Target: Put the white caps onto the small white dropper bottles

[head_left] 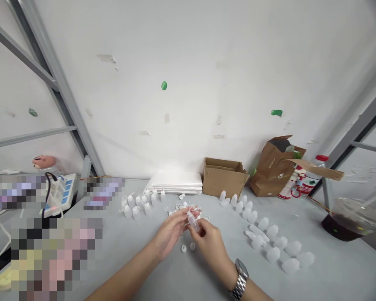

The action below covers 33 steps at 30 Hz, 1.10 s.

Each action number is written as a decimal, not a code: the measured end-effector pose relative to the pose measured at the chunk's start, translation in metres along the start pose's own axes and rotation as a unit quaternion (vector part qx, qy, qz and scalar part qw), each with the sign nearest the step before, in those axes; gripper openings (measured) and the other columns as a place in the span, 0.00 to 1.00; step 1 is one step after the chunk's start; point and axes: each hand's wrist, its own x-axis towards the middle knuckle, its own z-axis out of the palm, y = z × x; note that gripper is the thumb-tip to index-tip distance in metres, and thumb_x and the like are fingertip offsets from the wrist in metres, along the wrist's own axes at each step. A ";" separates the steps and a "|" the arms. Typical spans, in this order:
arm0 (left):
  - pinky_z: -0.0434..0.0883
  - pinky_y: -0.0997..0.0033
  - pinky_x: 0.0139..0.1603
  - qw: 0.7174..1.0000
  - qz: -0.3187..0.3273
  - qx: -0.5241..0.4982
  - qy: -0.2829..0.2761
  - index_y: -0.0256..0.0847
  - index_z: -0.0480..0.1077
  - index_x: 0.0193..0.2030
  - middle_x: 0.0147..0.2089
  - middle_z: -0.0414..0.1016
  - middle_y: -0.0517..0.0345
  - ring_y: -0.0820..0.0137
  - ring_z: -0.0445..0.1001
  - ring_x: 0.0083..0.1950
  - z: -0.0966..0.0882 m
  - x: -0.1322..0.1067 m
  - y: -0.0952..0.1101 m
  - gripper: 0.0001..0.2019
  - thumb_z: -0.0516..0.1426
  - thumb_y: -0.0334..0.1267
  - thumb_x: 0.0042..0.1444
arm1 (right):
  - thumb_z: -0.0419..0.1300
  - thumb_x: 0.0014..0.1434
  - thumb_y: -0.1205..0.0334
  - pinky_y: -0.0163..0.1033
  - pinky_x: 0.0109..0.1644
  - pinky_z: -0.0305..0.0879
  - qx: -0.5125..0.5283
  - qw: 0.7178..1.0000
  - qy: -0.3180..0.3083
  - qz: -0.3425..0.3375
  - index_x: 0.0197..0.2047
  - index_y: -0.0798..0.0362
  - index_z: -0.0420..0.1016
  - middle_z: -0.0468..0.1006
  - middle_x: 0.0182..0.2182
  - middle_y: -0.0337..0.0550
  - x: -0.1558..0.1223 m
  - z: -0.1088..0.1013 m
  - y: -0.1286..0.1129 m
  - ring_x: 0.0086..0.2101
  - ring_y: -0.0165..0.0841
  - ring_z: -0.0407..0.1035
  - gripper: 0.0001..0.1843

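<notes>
A small translucent plastic squeeze bottle is tilted between my two hands over the middle of the table. My right hand grips its body from the right. At the bottle's top, the fingers of my left hand curl around the neck from behind. A pile of small white caps lies just beyond my hands, partly hidden by them. Two loose white caps sit on the table below. Several capped bottles stand in a group to the left. Uncapped translucent bottles are spread to the right.
Behind the work area are a stack of white sheets and an open cardboard box. A brown paper bag and a cup of dark drink stand on the right. At left lies a power strip with cables.
</notes>
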 end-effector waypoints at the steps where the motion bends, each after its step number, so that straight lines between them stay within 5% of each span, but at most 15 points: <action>1: 0.50 0.60 0.60 1.000 0.002 0.003 0.002 0.37 0.67 0.51 0.54 0.69 0.49 0.60 0.59 0.60 0.001 0.000 0.000 0.18 0.50 0.33 0.53 | 0.52 0.54 0.61 0.31 0.24 0.53 -0.016 1.000 0.007 -0.019 0.21 0.52 0.60 0.65 0.17 0.34 -0.001 0.001 0.001 0.19 0.27 0.57 0.11; 6: 0.51 0.61 0.60 1.000 0.000 -0.009 0.002 0.37 0.67 0.51 0.55 0.68 0.49 0.60 0.59 0.60 0.002 0.001 -0.003 0.18 0.50 0.32 0.53 | 0.51 0.54 0.63 0.32 0.25 0.55 -0.042 0.998 0.023 -0.050 0.23 0.52 0.61 0.67 0.19 0.36 -0.002 0.002 0.004 0.21 0.28 0.59 0.09; 13: 0.51 0.60 0.60 0.998 -0.026 -0.052 -0.002 0.32 0.68 0.50 0.55 0.68 0.45 0.60 0.60 0.59 -0.005 0.004 -0.006 0.18 0.51 0.30 0.51 | 0.55 0.50 0.61 0.30 0.22 0.50 0.063 0.996 -0.027 0.058 0.17 0.52 0.57 0.58 0.14 0.30 0.001 0.000 -0.004 0.18 0.25 0.54 0.14; 21: 0.51 0.60 0.60 0.997 -0.043 -0.064 -0.009 0.33 0.68 0.50 0.53 0.69 0.45 0.59 0.60 0.59 -0.008 0.006 -0.006 0.18 0.50 0.33 0.51 | 0.54 0.52 0.57 0.30 0.23 0.54 0.166 0.976 -0.076 0.119 0.20 0.54 0.63 0.61 0.13 0.31 0.001 0.000 -0.008 0.17 0.26 0.58 0.13; 26: 0.51 0.60 0.60 0.996 -0.042 -0.080 0.012 0.35 0.65 0.50 0.51 0.71 0.46 0.61 0.61 0.58 -0.006 0.005 -0.006 0.18 0.50 0.31 0.50 | 0.54 0.53 0.60 0.30 0.23 0.53 0.024 0.999 -0.005 0.020 0.19 0.53 0.62 0.64 0.15 0.34 -0.003 0.004 -0.004 0.19 0.26 0.58 0.13; 33: 0.51 0.58 0.59 0.996 -0.035 -0.082 -0.004 0.36 0.67 0.46 0.50 0.72 0.48 0.62 0.62 0.57 -0.002 0.003 -0.004 0.15 0.49 0.30 0.51 | 0.47 0.59 0.61 0.32 0.25 0.58 -0.103 0.986 0.059 -0.118 0.25 0.54 0.65 0.70 0.19 0.41 -0.006 0.004 0.002 0.21 0.29 0.63 0.14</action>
